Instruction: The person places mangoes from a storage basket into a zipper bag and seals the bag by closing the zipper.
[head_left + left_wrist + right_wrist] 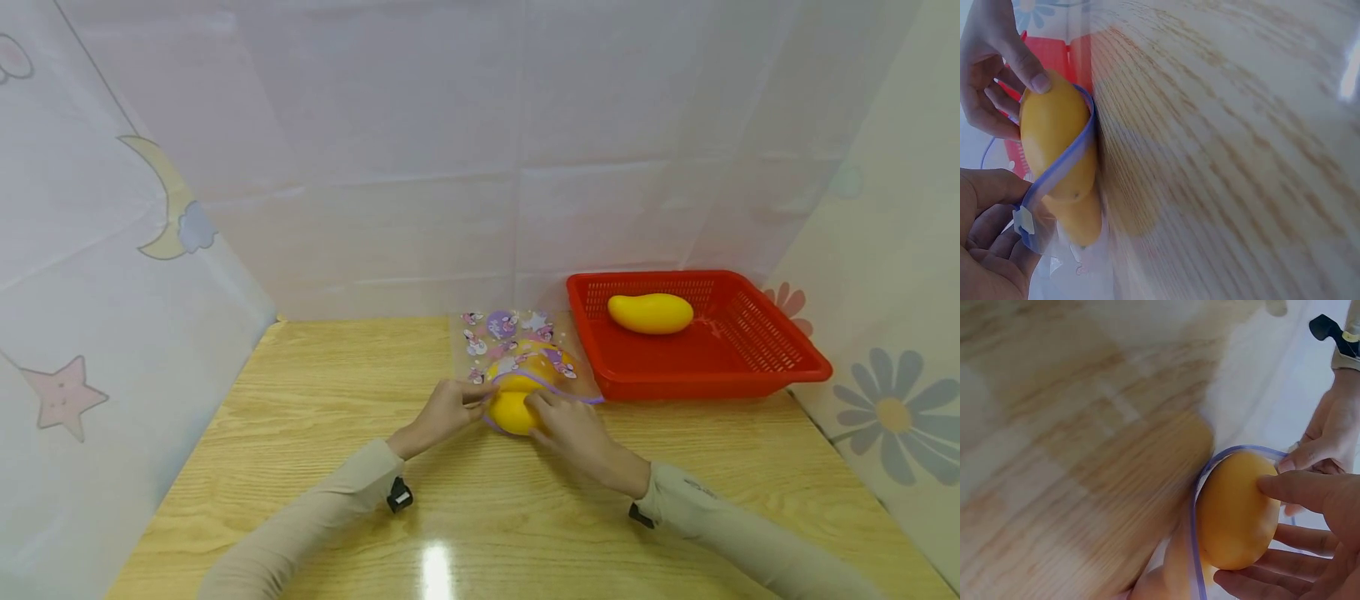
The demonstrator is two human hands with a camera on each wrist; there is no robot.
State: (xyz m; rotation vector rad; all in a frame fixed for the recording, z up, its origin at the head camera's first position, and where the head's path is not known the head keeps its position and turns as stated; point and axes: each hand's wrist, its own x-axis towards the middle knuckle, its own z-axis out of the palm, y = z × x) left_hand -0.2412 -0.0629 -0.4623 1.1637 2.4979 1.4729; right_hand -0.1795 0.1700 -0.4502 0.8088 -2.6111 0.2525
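Observation:
A clear zip bag (pixel 501 323) with cartoon prints and a purple edge lies on the table, yellow mangoes (pixel 534 364) inside it. My right hand (pixel 576 432) grips another mango (pixel 512 412) at the bag's mouth, thumb on one side and fingers on the other in the right wrist view. The purple edge (pixel 1195 531) loops around this mango. On the opposite side, my left hand (pixel 447 408) pinches the bag's edge beside a white slider (pixel 1023 220). Part of the inner mangoes is hidden behind the held one.
Right of the bag stands a red plastic basket (pixel 675 387) with one mango (pixel 651 314) lying in it. The wooden table (pixel 337 367) meets a pale printed sheet (pixel 390 233) at the back, and similar sheets hang at both sides.

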